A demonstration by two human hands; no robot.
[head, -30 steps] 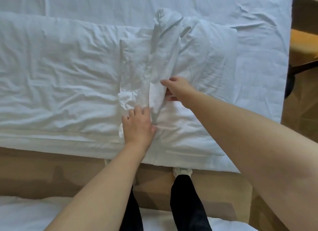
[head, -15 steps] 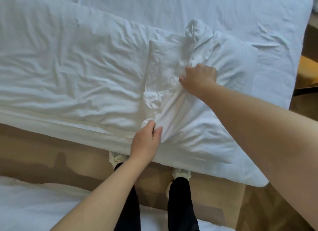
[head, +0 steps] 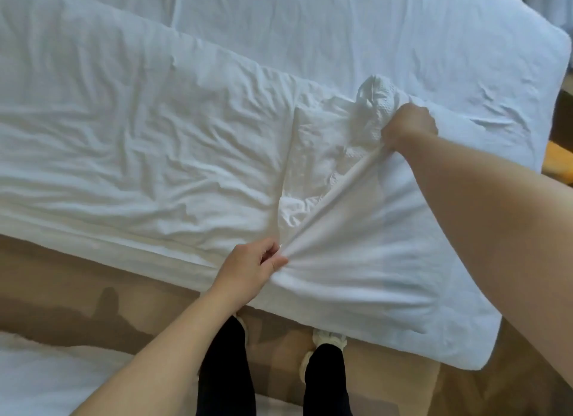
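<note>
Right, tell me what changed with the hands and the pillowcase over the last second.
The right hand moved up the open edge of the pillowcase and now grips its far end. The left hand, first resting on the cloth, now pinches the near end, so the edge is taut between them. The pillow still lies on the bed.

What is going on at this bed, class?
A person stands beside the bed, working with a white pillowcase on a pillow. The left hand pinches the pillowcase's open edge near the bedside. The right hand grips the same edge farther away, so the cloth is stretched tight between them. Part of the textured pillow shows uncovered at the opening.
</note>
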